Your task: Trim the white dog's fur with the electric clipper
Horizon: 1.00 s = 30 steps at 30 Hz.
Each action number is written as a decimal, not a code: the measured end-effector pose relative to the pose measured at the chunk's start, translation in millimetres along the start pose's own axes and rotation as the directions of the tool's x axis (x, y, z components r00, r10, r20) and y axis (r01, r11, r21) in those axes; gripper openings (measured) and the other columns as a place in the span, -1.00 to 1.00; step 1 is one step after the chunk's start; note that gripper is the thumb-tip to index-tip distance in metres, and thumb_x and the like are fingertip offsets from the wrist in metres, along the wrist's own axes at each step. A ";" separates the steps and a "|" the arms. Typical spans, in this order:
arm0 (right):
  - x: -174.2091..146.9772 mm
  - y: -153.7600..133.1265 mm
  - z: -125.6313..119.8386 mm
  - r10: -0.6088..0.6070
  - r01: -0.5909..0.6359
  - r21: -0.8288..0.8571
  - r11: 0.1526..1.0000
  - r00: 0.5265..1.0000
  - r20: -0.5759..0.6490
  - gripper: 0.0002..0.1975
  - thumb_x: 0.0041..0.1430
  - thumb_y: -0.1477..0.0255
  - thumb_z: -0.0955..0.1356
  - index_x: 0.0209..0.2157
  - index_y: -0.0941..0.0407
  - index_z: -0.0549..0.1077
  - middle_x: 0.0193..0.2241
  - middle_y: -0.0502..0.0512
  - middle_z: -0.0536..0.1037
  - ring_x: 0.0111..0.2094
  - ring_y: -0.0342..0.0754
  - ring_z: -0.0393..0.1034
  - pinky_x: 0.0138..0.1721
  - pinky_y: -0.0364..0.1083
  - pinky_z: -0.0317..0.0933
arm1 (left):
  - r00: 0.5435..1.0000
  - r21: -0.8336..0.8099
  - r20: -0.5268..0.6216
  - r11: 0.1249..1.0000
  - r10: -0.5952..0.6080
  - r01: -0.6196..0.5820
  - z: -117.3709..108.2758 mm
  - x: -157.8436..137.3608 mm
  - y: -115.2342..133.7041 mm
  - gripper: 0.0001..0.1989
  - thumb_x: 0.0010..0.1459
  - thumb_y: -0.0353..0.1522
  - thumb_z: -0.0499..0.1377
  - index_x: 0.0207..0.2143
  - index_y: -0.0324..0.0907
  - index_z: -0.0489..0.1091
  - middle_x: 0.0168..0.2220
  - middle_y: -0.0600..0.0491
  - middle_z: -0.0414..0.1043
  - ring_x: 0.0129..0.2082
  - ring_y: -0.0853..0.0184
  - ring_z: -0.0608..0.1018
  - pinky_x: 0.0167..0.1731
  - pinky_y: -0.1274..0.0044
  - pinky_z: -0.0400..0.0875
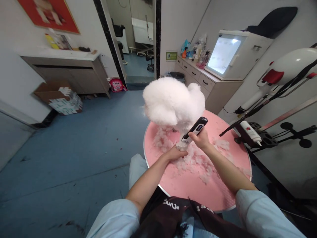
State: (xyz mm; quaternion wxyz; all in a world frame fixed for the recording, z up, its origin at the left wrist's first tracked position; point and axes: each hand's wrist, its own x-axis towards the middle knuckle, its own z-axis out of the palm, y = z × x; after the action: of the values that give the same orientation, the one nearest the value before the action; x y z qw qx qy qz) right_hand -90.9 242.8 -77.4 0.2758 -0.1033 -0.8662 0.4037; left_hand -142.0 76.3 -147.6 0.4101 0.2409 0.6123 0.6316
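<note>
A fluffy white dog [170, 100] is on a round pink grooming table [188, 188], its coat rounded and thick. My right hand [201, 138] grips a black and white hair clipper [197, 128] with a small display on its body. The clipper's head points down and left, against the fur of one of the dog's legs [182, 134]. Low on that same leg, my left hand [176, 153] is closed around the paw end; the paw itself is mostly hidden. Loose tufts of cut white fur [198, 162] lie across the tabletop near both hands.
A white dryer [294, 67] on an arm stands to the right, beside a holder with a white bottle [250, 132]. Behind the table are drawers [195, 74] carrying a lit cabinet [225, 54]. A cardboard box [59, 97] sits on the floor at left.
</note>
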 end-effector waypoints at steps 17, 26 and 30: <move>3.5 -6.5 -1.0 0.019 -0.022 -0.017 1.000 0.987 -0.162 -0.55 -0.08 0.00 0.50 -0.36 0.04 0.40 -0.52 0.08 0.58 -0.47 0.12 0.51 -0.48 0.03 0.38 | 0.996 -0.074 -0.021 0.993 0.088 -0.089 -2.4 3.6 -17.7 -0.56 -0.23 -0.19 0.45 -0.46 -0.16 0.27 -0.56 0.22 0.27 -0.55 0.49 0.33 -0.50 0.57 0.27; -7.6 -10.3 10.3 0.022 -0.030 -0.045 0.999 0.987 -0.162 -0.50 -0.12 0.04 0.52 -0.28 0.03 0.34 -0.53 0.01 0.53 -0.52 0.07 0.44 -0.51 0.01 0.34 | 0.988 -0.035 -0.040 0.988 0.150 -0.151 -4.7 9.0 -20.1 -0.61 -0.18 -0.21 0.44 -0.48 -0.19 0.31 -0.52 0.18 0.29 -0.48 0.46 0.33 -0.43 0.56 0.23; -9.8 -9.8 12.9 0.042 -0.049 -0.047 0.998 0.989 -0.144 -0.51 -0.13 0.06 0.52 -0.30 0.02 0.33 -0.52 0.02 0.54 -0.52 0.06 0.43 -0.52 0.01 0.34 | 0.980 -0.033 -0.032 0.980 0.195 -0.196 -6.5 10.4 -17.9 -0.60 -0.20 -0.22 0.46 -0.47 -0.19 0.31 -0.51 0.16 0.32 -0.44 0.44 0.38 -0.37 0.55 0.29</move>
State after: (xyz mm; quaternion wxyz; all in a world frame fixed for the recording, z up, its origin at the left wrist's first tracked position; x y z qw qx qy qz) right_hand -89.6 224.2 -80.7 0.3252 -0.1585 -0.8516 0.3794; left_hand -148.9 79.5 -168.0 0.3416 0.2835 0.5798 0.6832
